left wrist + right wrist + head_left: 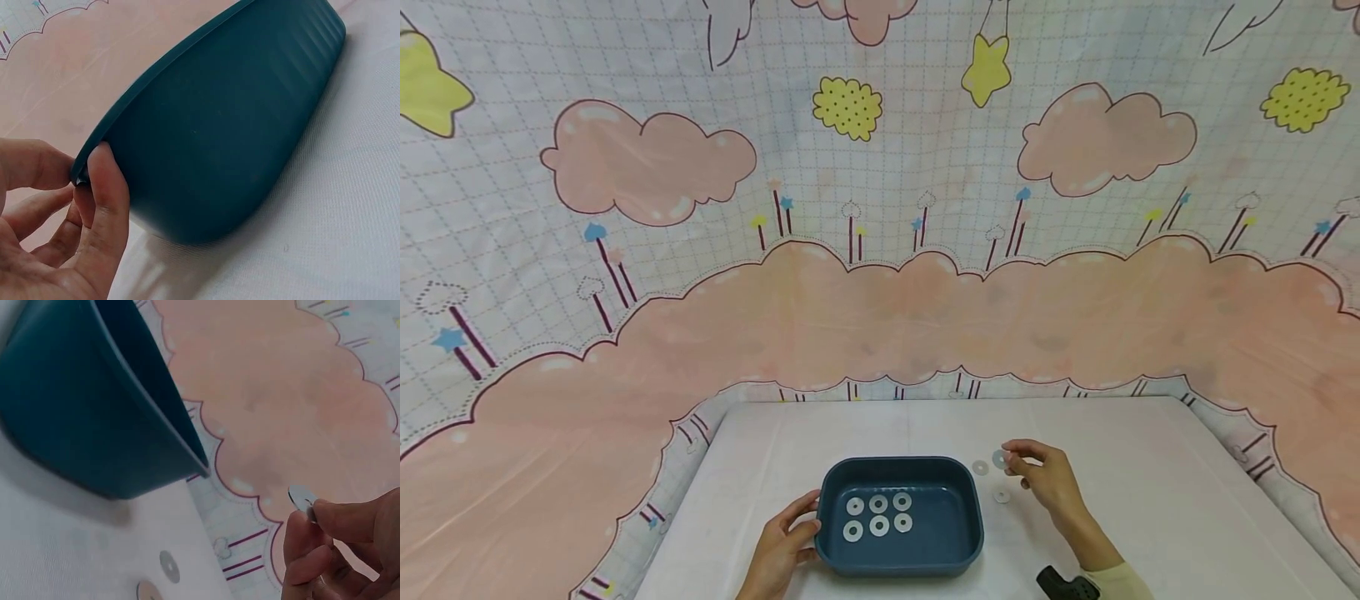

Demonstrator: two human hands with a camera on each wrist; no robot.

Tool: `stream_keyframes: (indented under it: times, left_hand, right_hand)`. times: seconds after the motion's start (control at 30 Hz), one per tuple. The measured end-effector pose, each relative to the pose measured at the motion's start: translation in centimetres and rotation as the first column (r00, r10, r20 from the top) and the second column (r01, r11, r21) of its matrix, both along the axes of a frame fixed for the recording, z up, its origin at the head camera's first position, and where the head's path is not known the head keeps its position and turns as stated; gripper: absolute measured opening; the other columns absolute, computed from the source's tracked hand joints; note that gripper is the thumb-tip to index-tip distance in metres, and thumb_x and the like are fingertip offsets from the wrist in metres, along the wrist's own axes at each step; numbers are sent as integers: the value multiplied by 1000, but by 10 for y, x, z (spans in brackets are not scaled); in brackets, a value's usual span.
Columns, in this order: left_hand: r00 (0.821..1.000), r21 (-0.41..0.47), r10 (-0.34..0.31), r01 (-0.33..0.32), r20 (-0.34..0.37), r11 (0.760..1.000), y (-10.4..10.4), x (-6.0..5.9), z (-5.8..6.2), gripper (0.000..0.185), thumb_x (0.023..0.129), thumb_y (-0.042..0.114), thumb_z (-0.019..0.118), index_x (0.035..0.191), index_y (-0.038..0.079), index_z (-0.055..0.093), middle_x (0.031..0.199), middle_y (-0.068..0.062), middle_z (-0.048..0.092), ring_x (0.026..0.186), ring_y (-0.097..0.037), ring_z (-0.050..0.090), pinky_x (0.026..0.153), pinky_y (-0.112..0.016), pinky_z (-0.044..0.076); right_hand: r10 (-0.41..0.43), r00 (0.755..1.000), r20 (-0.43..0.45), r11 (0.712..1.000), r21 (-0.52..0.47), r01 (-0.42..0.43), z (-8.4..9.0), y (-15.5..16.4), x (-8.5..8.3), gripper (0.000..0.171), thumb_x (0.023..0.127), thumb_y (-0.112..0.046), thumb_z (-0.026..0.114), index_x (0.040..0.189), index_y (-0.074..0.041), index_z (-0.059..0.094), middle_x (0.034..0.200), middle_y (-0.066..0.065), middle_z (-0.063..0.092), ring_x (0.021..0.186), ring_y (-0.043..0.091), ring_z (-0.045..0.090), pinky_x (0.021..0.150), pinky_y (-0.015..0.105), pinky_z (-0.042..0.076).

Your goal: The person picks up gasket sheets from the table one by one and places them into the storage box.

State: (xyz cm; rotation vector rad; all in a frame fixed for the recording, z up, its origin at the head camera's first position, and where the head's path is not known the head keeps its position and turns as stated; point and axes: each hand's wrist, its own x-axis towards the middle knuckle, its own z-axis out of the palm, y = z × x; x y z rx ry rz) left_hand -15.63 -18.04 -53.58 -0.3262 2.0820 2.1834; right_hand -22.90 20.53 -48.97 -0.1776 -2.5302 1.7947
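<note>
1. We see two flat silver metal washers lying loose on the white cloth-covered worktop [1150, 467], to the right of the tray: one [981, 467] near the tray's far right corner, another [1002, 496] closer to us, just beside our right hand [1047, 479].
2. A black device [1067, 583] sits on our right wrist at the bottom edge of the head view.
3. Behind the worktop hangs a printed backdrop with pink clouds and yellow stars [880, 250].
4. Nothing lies between the loose washers and the tray's right wall.
5. The dark teal rounded rectangular plastic tray [900, 558] stands in the middle of the worktop. Six round silver washers [878, 514] lie flat on its floor in two rows of three, toward the left half.
6. Our left hand [782, 542] grips the tray's left rim [94, 147], thumb [106, 187] down the outer wall and fingers curled at the edge.
7. Our right hand pinches one silver washer [302, 499] between thumb and fingertips, raised above the worktop, just right of the tray's far corner.
</note>
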Motion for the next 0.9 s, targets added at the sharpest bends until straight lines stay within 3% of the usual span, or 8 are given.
stream_keyframes:
  times: [0.5,0.9]
  left_hand:
    - [1000,3,13,-13,0,1000,0,0,0,55,91,5,57,145,-1,44,131,-17,48,88,-17,60,65,-33,56]
    - [1000,12,0,0,-10,1000,1,1,2,57,91,3,57,145,-3,42,133,-19,46,88,-16,61,65,-33,56]
  right_hand:
    - [85,996,-6,985,-151,-85,24,-16,12,25,92,-10,66,113,1,69,102,9,69,78,15,67,64,24,52]
    - [221,975,-25,942,-254,-220,22,-42,11,30,90,-8,67,116,8,65,93,7,66,78,19,71,66,25,57]
